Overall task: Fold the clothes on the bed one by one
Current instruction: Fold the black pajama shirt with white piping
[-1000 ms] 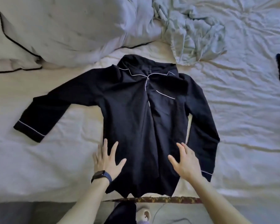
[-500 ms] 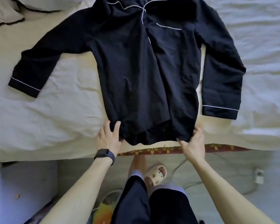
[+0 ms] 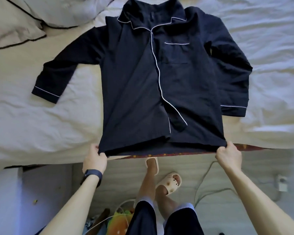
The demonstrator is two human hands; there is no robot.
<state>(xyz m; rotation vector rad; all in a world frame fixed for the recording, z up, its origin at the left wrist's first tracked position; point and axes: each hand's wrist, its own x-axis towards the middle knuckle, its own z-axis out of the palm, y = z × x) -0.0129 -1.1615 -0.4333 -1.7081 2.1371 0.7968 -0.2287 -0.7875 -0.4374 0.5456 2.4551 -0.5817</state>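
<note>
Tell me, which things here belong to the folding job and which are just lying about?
Part of the job:
pyjama shirt, gripped at its hem corners by the left hand and right hand
bed under it

Just lying about:
pillows
slippers, worn
white adapter on the floor

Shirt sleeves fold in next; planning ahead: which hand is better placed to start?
Right hand, likely: the right cuff lies close to it; the left cuff sprawls far from the left hand.
</note>
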